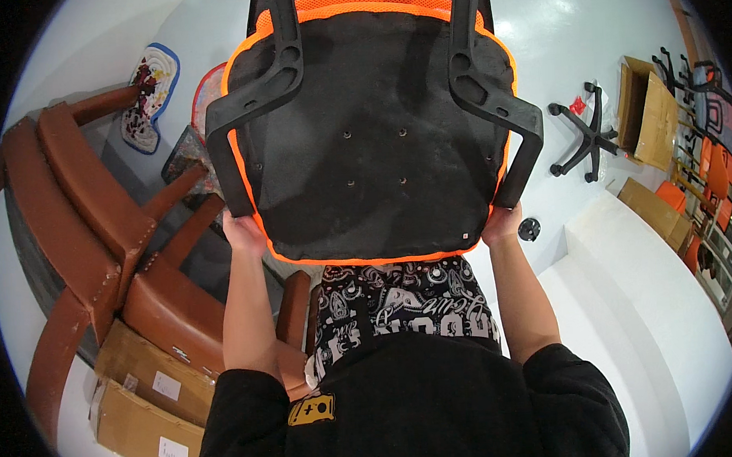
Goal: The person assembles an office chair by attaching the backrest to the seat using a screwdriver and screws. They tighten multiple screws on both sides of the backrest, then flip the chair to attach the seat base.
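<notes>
In front of me is an office chair's seat [368, 98], its black underside facing me and its edge trimmed in orange. Several small screw holes show near the middle of it. A black armrest [264, 98] is fixed along the left side and a matching armrest [500, 108] along the right. My left hand [246, 232] is closed on the seat's lower left edge, by the end of that armrest. At the lower right edge my right hand [502, 222] grips the seat in the same way. Most fingers of both hands are hidden behind the chair.
A black five-armed chair base [592, 137] lies on the floor to the right, near an open cardboard box [654, 118]. A small round black part [529, 229] is nearer. Brown leather seating [87, 208] stands at left, cardboard boxes [150, 434] below it. A white ledge [654, 289] fills the lower right.
</notes>
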The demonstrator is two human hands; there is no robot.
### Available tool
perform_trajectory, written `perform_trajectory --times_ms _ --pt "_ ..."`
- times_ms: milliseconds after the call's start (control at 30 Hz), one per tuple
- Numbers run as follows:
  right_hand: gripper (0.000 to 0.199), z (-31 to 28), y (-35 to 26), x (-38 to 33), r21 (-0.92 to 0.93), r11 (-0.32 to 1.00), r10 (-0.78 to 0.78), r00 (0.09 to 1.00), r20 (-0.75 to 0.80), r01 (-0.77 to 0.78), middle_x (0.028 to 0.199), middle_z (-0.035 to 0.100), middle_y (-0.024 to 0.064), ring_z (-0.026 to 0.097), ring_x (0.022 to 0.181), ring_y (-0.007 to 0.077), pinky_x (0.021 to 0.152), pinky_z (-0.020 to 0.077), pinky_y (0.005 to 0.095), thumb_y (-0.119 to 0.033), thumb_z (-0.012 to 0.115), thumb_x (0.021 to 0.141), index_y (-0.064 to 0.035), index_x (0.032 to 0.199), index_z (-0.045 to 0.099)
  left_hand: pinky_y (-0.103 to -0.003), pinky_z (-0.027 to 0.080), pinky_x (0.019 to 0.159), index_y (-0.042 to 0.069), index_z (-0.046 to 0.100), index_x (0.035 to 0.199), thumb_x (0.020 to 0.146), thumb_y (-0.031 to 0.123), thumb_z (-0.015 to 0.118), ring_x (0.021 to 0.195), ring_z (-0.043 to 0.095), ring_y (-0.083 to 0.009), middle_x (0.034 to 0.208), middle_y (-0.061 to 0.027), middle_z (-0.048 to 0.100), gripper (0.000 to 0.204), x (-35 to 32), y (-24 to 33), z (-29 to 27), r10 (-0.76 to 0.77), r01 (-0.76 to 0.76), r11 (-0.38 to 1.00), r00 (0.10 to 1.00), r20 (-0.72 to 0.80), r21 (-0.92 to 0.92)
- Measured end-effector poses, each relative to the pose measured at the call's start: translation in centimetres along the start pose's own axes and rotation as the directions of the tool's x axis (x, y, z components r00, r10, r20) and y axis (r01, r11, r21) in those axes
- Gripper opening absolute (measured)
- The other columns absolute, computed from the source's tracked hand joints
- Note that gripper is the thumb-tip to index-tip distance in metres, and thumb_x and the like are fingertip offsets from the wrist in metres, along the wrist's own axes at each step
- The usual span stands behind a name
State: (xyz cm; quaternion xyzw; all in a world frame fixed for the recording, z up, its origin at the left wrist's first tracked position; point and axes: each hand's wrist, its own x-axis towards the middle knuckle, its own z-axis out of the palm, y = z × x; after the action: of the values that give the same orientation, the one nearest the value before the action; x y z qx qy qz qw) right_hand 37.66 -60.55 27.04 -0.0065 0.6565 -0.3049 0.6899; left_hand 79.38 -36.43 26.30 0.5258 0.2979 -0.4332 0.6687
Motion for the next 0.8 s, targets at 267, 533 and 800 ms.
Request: perform_trajectory --times_ms 267,533,800 --pt "0.068 0.9 -1.5 -1.2 -0.25 0.955 0.2 0.97 0.138 -0.162 0.134 0.046 0.0084 0.042 0.122 0.0306 0.106 0.0255 0.0476 -0.056 0.034 0.083 -0.009 0.132 0.043 -0.051 0.015 0.108 0.007 0.03 0.14 0.085 0.068 0.017 0.133 0.026 -0.0321 0.144 -0.0119 0.031 0.083 -1.0 0.7 0.4 -0.227 0.261 0.918 0.963 -0.145 0.298" --pt "0.082 1.1 -0.4 -1.9 -0.078 0.955 0.294 0.952 0.084 -0.288 0.144 0.032 0.0125 0.031 0.131 0.0332 0.108 0.0189 0.0523 -0.066 0.03 0.079 -0.0091 0.138 0.034 -0.069 -0.013 0.095 0.01 0.014 0.145 0.078 0.078 0.014 0.137 0.005 -0.0405 0.151 -0.0134 0.008 0.096 -3.7 1.2 2.8 -0.365 0.398 0.895 0.912 -0.185 0.199" --pt "0.072 1.9 -0.6 -2.3 0.032 0.993 0.121 0.986 -0.116 -0.118 0.139 0.038 0.0139 0.03 0.131 0.0333 0.108 0.0174 0.0532 -0.059 0.017 0.087 -0.0079 0.133 0.04 -0.059 0.021 0.101 0.01 0.04 0.132 0.091 0.049 0.026 0.127 0.035 -0.0322 0.137 -0.0097 0.04 0.059 -1.7 0.6 -0.9 -0.23 0.24 0.966 0.968 -0.099 0.101"
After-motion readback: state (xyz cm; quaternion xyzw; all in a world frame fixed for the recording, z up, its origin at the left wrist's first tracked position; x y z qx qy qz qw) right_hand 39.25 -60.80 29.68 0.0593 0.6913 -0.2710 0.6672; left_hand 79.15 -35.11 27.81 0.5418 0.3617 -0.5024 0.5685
